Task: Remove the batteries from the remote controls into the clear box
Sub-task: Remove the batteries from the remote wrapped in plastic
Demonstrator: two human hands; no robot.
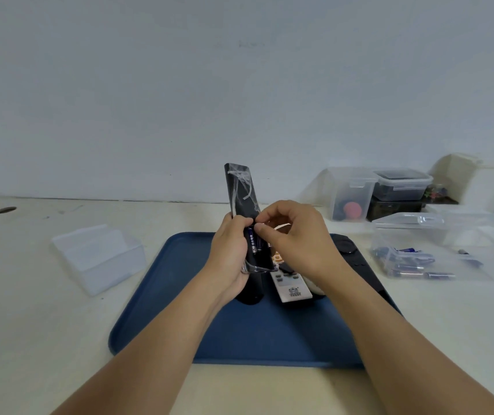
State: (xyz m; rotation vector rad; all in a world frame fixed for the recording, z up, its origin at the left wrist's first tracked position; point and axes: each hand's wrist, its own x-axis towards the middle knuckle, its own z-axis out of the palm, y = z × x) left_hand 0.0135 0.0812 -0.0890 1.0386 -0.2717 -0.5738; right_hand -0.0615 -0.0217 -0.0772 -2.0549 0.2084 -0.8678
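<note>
My left hand grips a black remote held upright over the blue tray, its back turned to me. The battery bay is uncovered and blue batteries show inside. My right hand has its fingers curled, with the thumb and forefinger at the top of the batteries. A white remote and other black remotes lie on the tray, partly hidden by my hands. At the right stands a clear box with several batteries in it.
An empty clear box sits left of the tray. More clear containers and a lidded box stand at the back right near the wall. A hole marks the table's far left.
</note>
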